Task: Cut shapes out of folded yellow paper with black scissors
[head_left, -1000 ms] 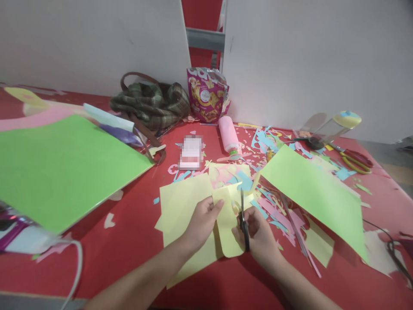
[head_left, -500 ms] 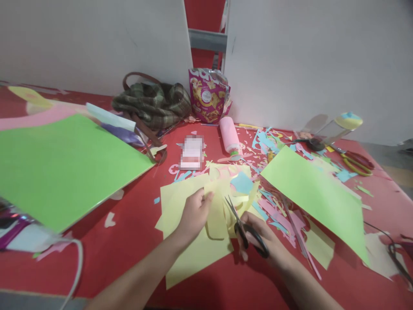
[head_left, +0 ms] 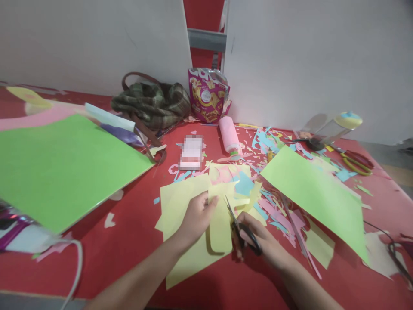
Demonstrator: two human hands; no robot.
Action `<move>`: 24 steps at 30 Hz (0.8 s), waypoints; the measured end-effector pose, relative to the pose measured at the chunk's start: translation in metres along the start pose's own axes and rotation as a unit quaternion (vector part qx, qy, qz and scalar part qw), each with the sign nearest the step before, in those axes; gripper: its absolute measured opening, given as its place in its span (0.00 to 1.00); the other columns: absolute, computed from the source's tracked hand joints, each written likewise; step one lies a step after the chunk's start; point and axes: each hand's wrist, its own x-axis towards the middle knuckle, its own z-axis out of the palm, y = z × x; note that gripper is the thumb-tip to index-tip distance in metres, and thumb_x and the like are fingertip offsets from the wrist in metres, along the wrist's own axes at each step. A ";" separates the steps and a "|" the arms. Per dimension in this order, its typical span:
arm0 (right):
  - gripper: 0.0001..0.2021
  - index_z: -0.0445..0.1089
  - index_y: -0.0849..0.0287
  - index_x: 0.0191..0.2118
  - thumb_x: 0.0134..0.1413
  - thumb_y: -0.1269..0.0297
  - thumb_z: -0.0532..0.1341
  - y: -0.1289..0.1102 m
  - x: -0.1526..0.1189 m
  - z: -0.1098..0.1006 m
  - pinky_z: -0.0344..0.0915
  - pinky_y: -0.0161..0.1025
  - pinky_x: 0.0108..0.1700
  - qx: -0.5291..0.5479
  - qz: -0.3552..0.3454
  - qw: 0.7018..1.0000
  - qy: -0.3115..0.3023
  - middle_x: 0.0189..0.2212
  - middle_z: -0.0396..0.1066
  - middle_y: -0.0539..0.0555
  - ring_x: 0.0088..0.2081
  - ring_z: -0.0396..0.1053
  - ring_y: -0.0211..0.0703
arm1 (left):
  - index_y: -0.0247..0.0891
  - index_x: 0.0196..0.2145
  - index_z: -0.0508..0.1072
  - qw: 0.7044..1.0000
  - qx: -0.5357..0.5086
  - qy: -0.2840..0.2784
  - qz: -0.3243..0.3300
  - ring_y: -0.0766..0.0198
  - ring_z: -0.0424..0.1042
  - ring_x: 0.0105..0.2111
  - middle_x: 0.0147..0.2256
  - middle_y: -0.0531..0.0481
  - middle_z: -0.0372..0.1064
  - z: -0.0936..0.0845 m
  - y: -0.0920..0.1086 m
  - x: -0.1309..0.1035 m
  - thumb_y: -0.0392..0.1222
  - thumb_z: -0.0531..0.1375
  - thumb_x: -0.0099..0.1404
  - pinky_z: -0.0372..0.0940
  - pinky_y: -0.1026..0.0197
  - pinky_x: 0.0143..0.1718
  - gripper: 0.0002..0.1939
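Between thumb and fingers, my left hand (head_left: 197,215) pinches a yellow paper piece (head_left: 221,232) with rounded lower corners. My right hand (head_left: 258,234) grips black-handled scissors (head_left: 237,221), their blades pointing up and left beside the piece's right edge. Whether the blades touch the paper I cannot tell. Larger yellow sheets (head_left: 183,262) lie flat on the red table beneath my left hand. Just beyond the scissors are a yellow offcut (head_left: 254,196) and a light blue paper piece (head_left: 244,184).
Green boards (head_left: 71,168) (head_left: 318,198) flank the work area. Behind stand a pink bottle (head_left: 229,135), a purple snack bag (head_left: 208,94) and a plaid bag (head_left: 151,103). Paper scraps (head_left: 277,211) litter the right side. Red-and-yellow-handled scissors (head_left: 356,162) lie far right, near a clear container (head_left: 338,129).
The held yellow piece has shifted right and toward me, with my left hand moving slightly right. My right hand and the scissors have moved a little left.
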 end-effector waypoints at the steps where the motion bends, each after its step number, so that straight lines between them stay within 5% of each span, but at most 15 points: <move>1: 0.09 0.54 0.58 0.31 0.51 0.58 0.54 0.000 0.000 0.001 0.59 0.35 0.25 0.008 0.001 1.000 0.001 0.18 0.65 0.48 0.21 0.65 0.37 | 0.35 0.26 0.65 1.000 -0.018 -0.016 -0.002 0.64 0.65 0.21 0.19 0.54 0.64 0.001 0.001 -0.001 0.47 0.55 0.52 0.57 0.66 0.21 0.11; 24: 0.14 0.55 0.57 0.28 0.45 0.52 0.57 -0.002 0.005 0.007 0.51 0.31 0.27 0.022 -0.051 0.997 0.048 0.22 0.52 0.46 0.24 0.51 0.34 | 0.33 0.31 0.66 0.981 -0.149 -0.103 -0.068 0.64 0.68 0.20 0.21 0.52 0.68 0.011 0.004 -0.011 0.46 0.54 0.56 0.62 0.62 0.24 0.12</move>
